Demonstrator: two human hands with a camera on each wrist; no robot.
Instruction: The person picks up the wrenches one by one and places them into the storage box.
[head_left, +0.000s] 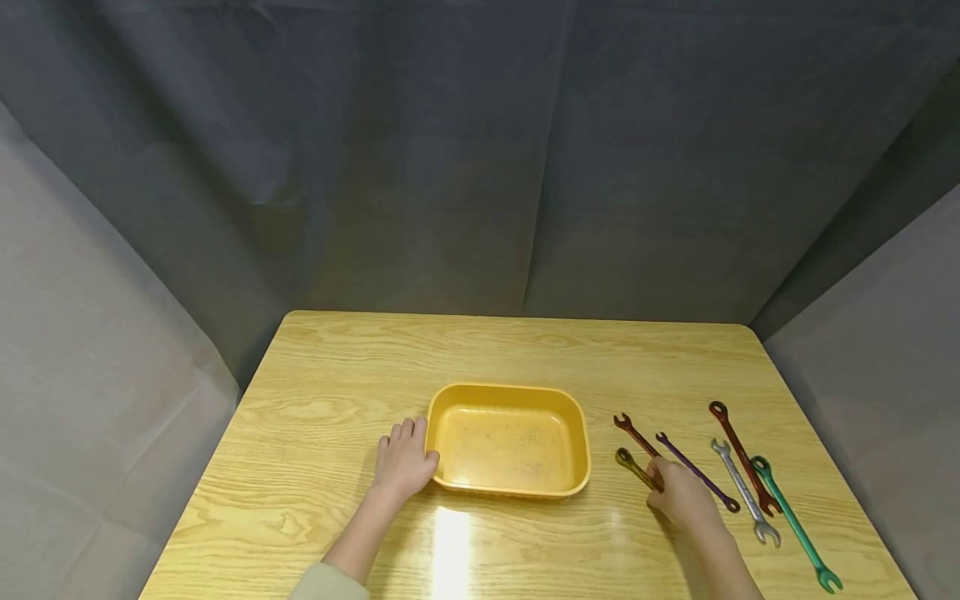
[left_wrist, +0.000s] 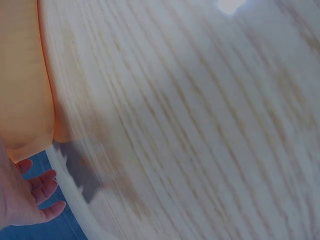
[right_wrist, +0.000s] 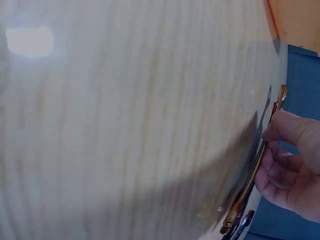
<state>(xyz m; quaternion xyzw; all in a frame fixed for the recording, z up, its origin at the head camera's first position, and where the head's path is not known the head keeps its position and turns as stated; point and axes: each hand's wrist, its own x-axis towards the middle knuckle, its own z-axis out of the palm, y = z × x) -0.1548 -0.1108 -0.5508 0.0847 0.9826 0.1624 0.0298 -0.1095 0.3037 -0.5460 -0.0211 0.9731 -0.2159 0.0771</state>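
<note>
Right hand (head_left: 681, 493) pinches the olive wrench (head_left: 636, 468) mid-shaft: stiff, slick metal, probably light. Left hand (head_left: 403, 460), fingers relaxed, rests against the tray (head_left: 577, 433).

The table (head_left: 315, 433) shows pale wood grain under a glossy finish, with a bright patch of glare on its near edge. The yellow tray (head_left: 581, 437) looks like smooth plastic, its floor faintly speckled and dull. The wrenches look like metal: the silver wrench (head_left: 744, 492) bare and shiny, the green wrench (head_left: 791, 517) and the red wrench (head_left: 738, 454) coated in colour (paint or anodising, hard to tell). The grey backdrop (head_left: 480, 167) is matt cloth, softly creased.
</note>
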